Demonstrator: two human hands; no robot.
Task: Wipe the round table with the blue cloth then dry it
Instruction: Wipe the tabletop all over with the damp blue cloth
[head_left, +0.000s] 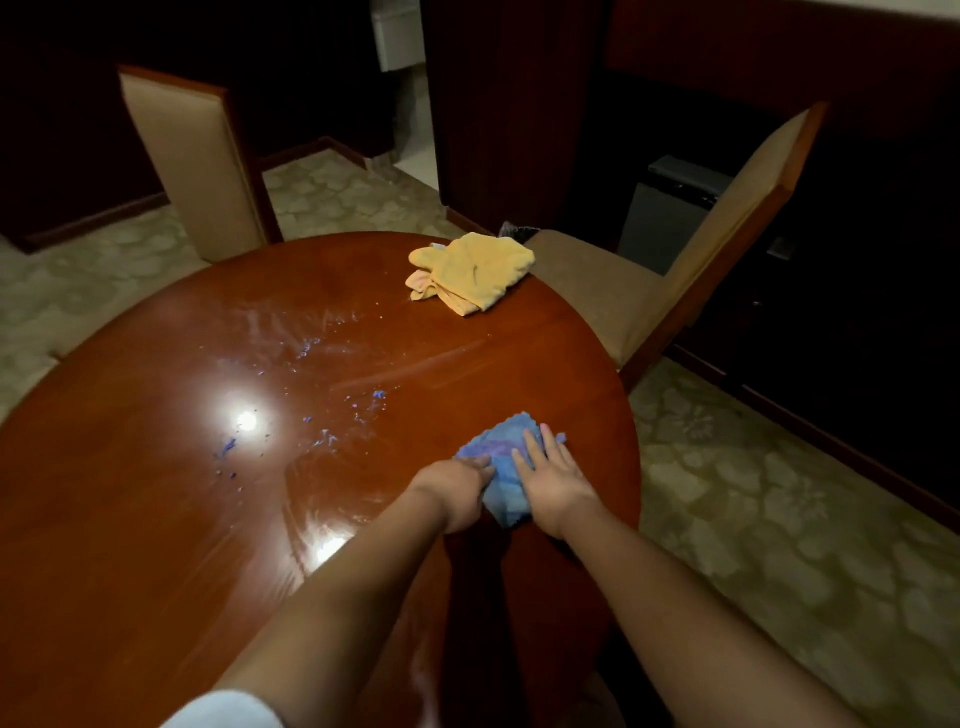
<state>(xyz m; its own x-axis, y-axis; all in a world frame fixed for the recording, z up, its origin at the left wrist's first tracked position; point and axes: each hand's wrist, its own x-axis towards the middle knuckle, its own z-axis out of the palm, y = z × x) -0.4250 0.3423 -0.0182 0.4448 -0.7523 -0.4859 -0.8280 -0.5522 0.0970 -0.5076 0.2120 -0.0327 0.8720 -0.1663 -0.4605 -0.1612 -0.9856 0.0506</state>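
Two hands are set on the blue cloth (501, 475), which lies bunched on the round tabletop (156, 519) close to its right edge. Both bare forearms are stretched forward from the bottom of the view and converge on the cloth. The right hand (553, 475) is laid palm down with its fingers straight and together, pressed flat on the cloth's right part. The left hand (457, 486) is held knuckles up, its fingers curled at the cloth's left edge, and the fabric appears to be gripped there. Wet streaks and small blue specks are seen on the glossy wood to the left of and beyond the left hand, around a bright reflected light. A crumpled yellow cloth (472, 273) is seen well beyond both hands, at the far edge of the tabletop. One chair (675, 270) is placed just past it, another chair (192, 161) far off to the left.
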